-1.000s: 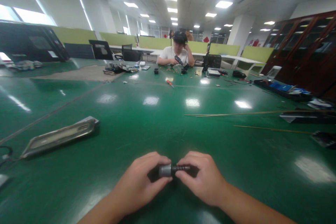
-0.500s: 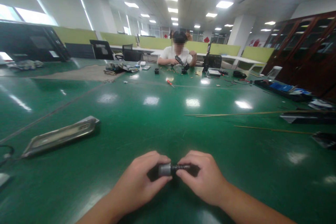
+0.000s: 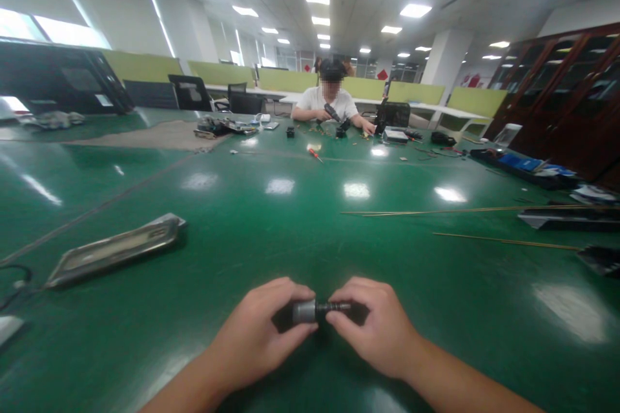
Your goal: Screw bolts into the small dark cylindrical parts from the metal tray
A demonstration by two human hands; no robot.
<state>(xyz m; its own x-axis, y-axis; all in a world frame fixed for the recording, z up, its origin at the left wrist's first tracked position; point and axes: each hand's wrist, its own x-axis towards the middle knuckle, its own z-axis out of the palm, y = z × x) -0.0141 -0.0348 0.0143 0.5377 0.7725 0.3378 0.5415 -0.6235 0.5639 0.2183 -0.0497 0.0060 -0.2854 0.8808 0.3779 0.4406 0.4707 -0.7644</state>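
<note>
Low in the middle of the head view, both my hands hold one small part with a thick grey cylinder [image 3: 305,312] on the left and a thin dark ringed shaft [image 3: 339,307] on the right. My left hand [image 3: 264,329] pinches the grey cylinder between thumb and fingers. The shaft sits between the thumb and fingertips of my right hand [image 3: 380,326]. Cylinder and shaft lie in one line, nearly level, just above the green tabletop [image 3: 271,251]. Whether they are joined is too small to tell. My other fingers are mostly hidden behind the hands.
A long metal tray-like piece [image 3: 116,251] lies at left. Thin brass-coloured rods [image 3: 426,211] extend from the right edge. Farther back are a red screwdriver [image 3: 314,154] and a black tray of blue items [image 3: 523,164]. Across the table sits a person in white [image 3: 334,103], holding a dark tool.
My hands and the part they hold have barely moved. Across the table, the other person's raised hand has come down to the tabletop. The view has shifted very slightly.
</note>
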